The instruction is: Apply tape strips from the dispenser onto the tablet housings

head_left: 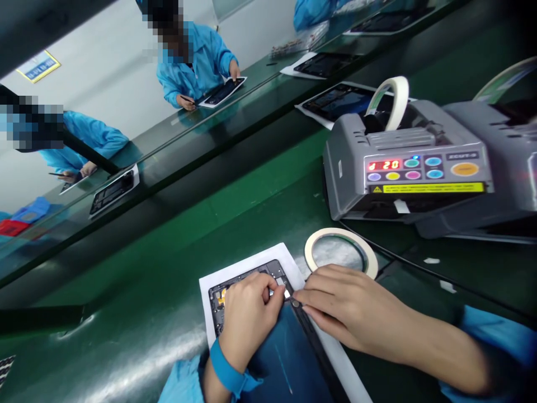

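An opened tablet (pixel 260 336) with bare circuitry lies on a white sheet (pixel 285 254) at the near edge of the green bench. My left hand (pixel 247 319) rests on it, fingertips curled onto a small white piece of tape (pixel 280 291) near its top edge. My right hand (pixel 348 305) lies beside the tablet's right side, fingertips pressed at the same spot. A blue strap (pixel 226 372) circles my left wrist.
A flat roll of tape (pixel 340 249) lies just beyond my right hand. Behind it stands a grey tape dispenser (pixel 403 162) showing red digits, with a cable running right. Across the conveyor (pixel 168 140), people in blue coats work on other tablets.
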The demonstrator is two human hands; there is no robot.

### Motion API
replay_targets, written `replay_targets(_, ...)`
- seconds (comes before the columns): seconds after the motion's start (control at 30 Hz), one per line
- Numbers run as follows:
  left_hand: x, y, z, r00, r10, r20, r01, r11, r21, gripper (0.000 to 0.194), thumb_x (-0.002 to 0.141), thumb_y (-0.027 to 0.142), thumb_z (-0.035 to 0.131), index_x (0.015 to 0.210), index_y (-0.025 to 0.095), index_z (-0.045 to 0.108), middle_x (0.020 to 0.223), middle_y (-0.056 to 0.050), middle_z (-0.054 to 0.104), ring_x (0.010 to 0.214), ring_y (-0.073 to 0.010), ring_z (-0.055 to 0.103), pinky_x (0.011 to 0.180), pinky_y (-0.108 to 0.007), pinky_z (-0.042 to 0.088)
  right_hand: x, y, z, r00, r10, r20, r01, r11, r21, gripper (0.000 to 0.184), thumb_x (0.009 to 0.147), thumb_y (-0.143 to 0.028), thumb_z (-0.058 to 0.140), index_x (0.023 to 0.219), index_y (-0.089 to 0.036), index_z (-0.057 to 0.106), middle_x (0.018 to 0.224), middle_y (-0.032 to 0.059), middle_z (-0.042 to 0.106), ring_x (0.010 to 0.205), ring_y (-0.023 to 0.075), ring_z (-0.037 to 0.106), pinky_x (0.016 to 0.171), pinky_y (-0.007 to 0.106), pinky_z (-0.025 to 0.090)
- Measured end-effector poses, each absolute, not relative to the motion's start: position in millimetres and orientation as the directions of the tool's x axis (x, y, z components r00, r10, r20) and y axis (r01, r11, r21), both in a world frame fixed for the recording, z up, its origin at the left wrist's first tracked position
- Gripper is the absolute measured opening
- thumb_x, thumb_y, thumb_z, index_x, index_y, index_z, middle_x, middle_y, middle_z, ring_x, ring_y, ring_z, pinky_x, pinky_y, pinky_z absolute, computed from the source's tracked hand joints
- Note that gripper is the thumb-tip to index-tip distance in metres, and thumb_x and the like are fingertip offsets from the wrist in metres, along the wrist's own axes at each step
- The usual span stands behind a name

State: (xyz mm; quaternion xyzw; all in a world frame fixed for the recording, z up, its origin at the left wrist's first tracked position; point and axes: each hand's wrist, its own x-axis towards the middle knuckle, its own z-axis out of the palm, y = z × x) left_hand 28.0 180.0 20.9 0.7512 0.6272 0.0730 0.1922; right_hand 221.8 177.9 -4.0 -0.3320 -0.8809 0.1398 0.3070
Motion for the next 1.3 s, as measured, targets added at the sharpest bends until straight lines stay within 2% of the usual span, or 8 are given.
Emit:
replay_targets(0.33, 32, 180, 25, 0.156, 0.978, -0.142, 0.942, -0.104, 0.320, 0.018, 0.082, 0.023, 0.059, 0.065, 0.020, 0.060, 0.057, 0.004, 0.053, 0.054, -0.0120, 0.048, 0.054, -0.024, 0.023, 241, 162, 3, -0.499, 0.642, 0.582, 0.589, 0.744, -0.316, 0.019, 0.091, -0.014, 0.047, 0.092, -0.016, 0.066, 0.075, 0.0024, 0.061, 0.069, 0.0142, 0.057, 0.066, 0.030, 0.045)
replay_targets(0.43, 31, 182, 30, 0.152, 0.969, -0.193, 0.932, -0.076, 0.355, 0.019, 0.083, 0.025, 0.058, 0.065, 0.020, 0.062, 0.055, 0.004, 0.054, 0.052, -0.0114, 0.048, 0.054, -0.024, 0.024, 265, 139, -8, -0.386, 0.689, 0.613, 0.636, 0.680, -0.364, 0.019, 0.089, -0.013, 0.052, 0.100, -0.020, 0.065, 0.084, 0.0035, 0.066, 0.076, 0.0156, 0.062, 0.072, 0.032, 0.050)
replay_targets(0.6, 33, 187, 35, 0.145, 0.954, -0.263, 0.938, -0.048, 0.344, 0.019, 0.082, 0.026, 0.059, 0.064, 0.020, 0.063, 0.054, 0.004, 0.056, 0.050, -0.0108, 0.048, 0.054, -0.024, 0.024, 302, 105, -36, -0.227, 0.789, 0.570, 0.698, 0.540, -0.470, 0.034, 0.081, -0.007, 0.061, 0.107, -0.028, 0.065, 0.089, 0.0045, 0.070, 0.078, 0.0197, 0.066, 0.071, 0.030, 0.055)
replay_targets(0.8, 39, 193, 36, 0.109, 0.957, -0.270, 0.973, -0.047, 0.224, 0.017, 0.080, 0.025, 0.056, 0.063, 0.021, 0.060, 0.057, 0.003, 0.058, 0.055, -0.0136, 0.052, 0.055, -0.024, 0.024, 297, 107, -26, -0.148, 0.804, 0.576, 0.739, 0.477, -0.476, 0.015, 0.089, -0.015, 0.053, 0.096, -0.021, 0.065, 0.082, 0.0021, 0.068, 0.070, 0.0138, 0.064, 0.064, 0.027, 0.054)
replay_targets(0.93, 41, 196, 38, 0.086, 0.950, -0.299, 0.984, -0.034, 0.175, 0.022, 0.082, 0.031, 0.051, 0.063, 0.022, 0.057, 0.058, 0.003, 0.058, 0.059, -0.0162, 0.054, 0.055, -0.025, 0.025, 311, 110, -17, -0.100, 0.718, 0.689, 0.858, 0.413, -0.306, 0.017, 0.085, -0.009, 0.058, 0.097, -0.020, 0.063, 0.080, 0.0023, 0.067, 0.072, 0.0146, 0.063, 0.068, 0.030, 0.054)
replay_targets(1.03, 41, 197, 39, 0.081, 0.946, -0.313, 0.987, -0.033, 0.156, 0.024, 0.083, 0.035, 0.049, 0.063, 0.023, 0.056, 0.058, 0.002, 0.058, 0.060, -0.0175, 0.055, 0.055, -0.025, 0.026, 344, 111, -14, -0.052, 0.640, 0.767, 0.966, 0.228, -0.125, 0.029, 0.080, -0.009, 0.065, 0.106, -0.020, 0.061, 0.087, 0.0067, 0.067, 0.078, 0.0199, 0.064, 0.072, 0.034, 0.053)
replay_targets(1.17, 39, 199, 40, 0.101, 0.945, -0.312, 0.984, -0.048, 0.173, 0.026, 0.084, 0.036, 0.048, 0.064, 0.022, 0.056, 0.058, 0.002, 0.058, 0.061, -0.0178, 0.056, 0.055, -0.024, 0.027, 389, 123, -11, -0.035, 0.668, 0.743, 0.999, 0.044, 0.008, 0.041, 0.083, -0.015, 0.063, 0.123, -0.022, 0.054, 0.104, 0.0121, 0.065, 0.093, 0.0267, 0.063, 0.081, 0.040, 0.053)
replay_targets(1.3, 37, 200, 40, 0.121, 0.940, -0.318, 0.973, -0.049, 0.226, 0.027, 0.085, 0.037, 0.047, 0.064, 0.022, 0.057, 0.057, 0.002, 0.058, 0.059, -0.0163, 0.055, 0.055, -0.024, 0.027, 411, 133, -7, -0.090, 0.714, 0.695, 0.996, 0.076, 0.052, 0.034, 0.088, -0.015, 0.056, 0.121, -0.021, 0.056, 0.106, 0.0111, 0.065, 0.094, 0.0262, 0.062, 0.082, 0.039, 0.051)
